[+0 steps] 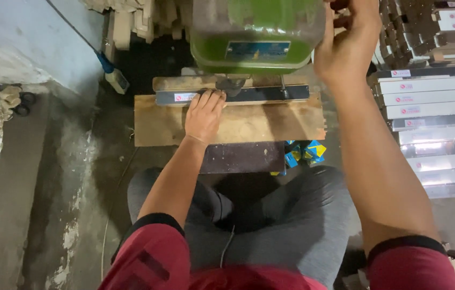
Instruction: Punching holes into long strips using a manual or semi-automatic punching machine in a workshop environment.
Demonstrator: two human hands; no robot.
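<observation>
Pressing down on a long dark strip [233,95], the left hand [204,115] lies flat with its fingers [214,99] close together, the tips on the strip's top face just left of the machine's metal foot [231,85]. The strip runs crosswise along the far edge of a worn wooden board [270,123] that serves as the desk, and a pale wooden rail [184,82] sits right behind it. Above both hangs the green machine body [254,35], with a blue plate on its front.

The right hand [345,45] is raised beside the machine's right flank, fingers curled up near its top edge; whether they grip anything there cannot be told, since the frame cuts them off.

Beneath the board a dark panel [243,157] faces the person's crossed legs in grey trousers [297,215], and small blue and yellow boxes [305,151] lie just right of it. To the right, a stack of long light and dark strips [437,115] is laid flat. Cut wooden blocks [136,19] are piled behind the machine to the left, and a blue-handled tool [110,70] leans against the wall [18,37].
</observation>
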